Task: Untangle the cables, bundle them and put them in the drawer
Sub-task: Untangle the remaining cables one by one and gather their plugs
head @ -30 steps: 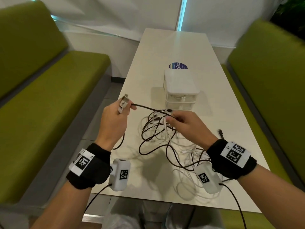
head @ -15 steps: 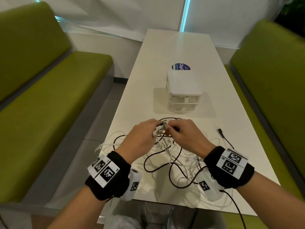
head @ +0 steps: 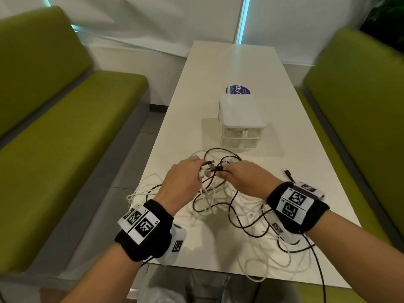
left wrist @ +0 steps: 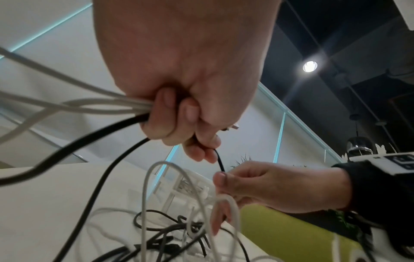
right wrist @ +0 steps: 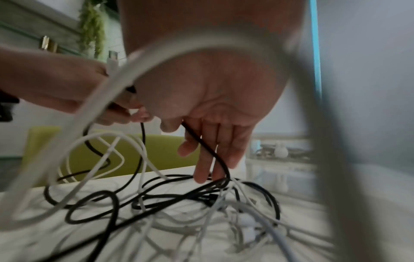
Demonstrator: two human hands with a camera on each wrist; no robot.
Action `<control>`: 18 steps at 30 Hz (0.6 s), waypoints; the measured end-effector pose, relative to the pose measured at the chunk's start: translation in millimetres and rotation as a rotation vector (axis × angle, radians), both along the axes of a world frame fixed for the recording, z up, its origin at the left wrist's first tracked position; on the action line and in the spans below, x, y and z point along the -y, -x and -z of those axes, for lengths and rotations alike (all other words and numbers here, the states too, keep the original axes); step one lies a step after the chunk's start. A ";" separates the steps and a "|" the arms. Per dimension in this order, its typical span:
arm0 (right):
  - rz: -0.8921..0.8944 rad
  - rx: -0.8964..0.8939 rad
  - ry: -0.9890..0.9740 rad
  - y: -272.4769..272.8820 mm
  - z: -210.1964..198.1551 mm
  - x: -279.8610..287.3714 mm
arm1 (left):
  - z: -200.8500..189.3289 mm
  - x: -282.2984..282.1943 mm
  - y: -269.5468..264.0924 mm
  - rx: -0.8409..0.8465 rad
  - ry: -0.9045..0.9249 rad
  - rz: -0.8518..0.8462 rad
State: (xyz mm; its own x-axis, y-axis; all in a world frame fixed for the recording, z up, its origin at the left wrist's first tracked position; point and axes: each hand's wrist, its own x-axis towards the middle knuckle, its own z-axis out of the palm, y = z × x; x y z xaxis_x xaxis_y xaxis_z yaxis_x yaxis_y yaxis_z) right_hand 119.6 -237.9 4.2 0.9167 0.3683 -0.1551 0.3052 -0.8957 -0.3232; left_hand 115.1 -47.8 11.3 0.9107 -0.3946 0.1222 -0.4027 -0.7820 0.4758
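A tangle of white and black cables (head: 227, 206) lies on the near end of the white table (head: 306, 149). My left hand (head: 200, 169) hovers over the tangle. In the left wrist view its fingers (left wrist: 170, 117) curl round several white cables (left wrist: 94, 104) and a black cable (left wrist: 89, 141), with plug ends poking out of the fist. My right hand (head: 224, 171) meets it. Its thumb and forefinger (left wrist: 221, 179) pinch a short black cable (left wrist: 220, 162) that runs between the two hands. The small white drawer unit (head: 240, 119) stands just beyond, both drawers pushed in.
A black plug end (head: 288, 174) lies loose on the table to the right of my right hand. Cable loops hang over the table's near edge. Green benches (head: 54, 149) flank the table on both sides. A blue round sticker (head: 237, 90) sits behind the drawer unit.
One second ago my left hand held a plug end up at the left with the black cable stretched taut. It has come down and right to meet my right hand over the tangle.
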 end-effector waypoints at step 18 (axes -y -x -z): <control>0.090 -0.095 -0.341 7.1 -11.5 5.7 | -15.3 -35.8 -4.7 -0.029 0.245 -0.220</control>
State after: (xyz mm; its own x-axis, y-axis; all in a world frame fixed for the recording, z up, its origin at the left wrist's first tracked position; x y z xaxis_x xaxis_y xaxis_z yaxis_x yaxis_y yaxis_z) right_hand 112.5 -243.6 15.7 0.9352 0.3319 -0.1237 0.1840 -0.7538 -0.6309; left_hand 119.8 -11.9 26.5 0.9752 -0.1504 0.1622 -0.2207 -0.7094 0.6694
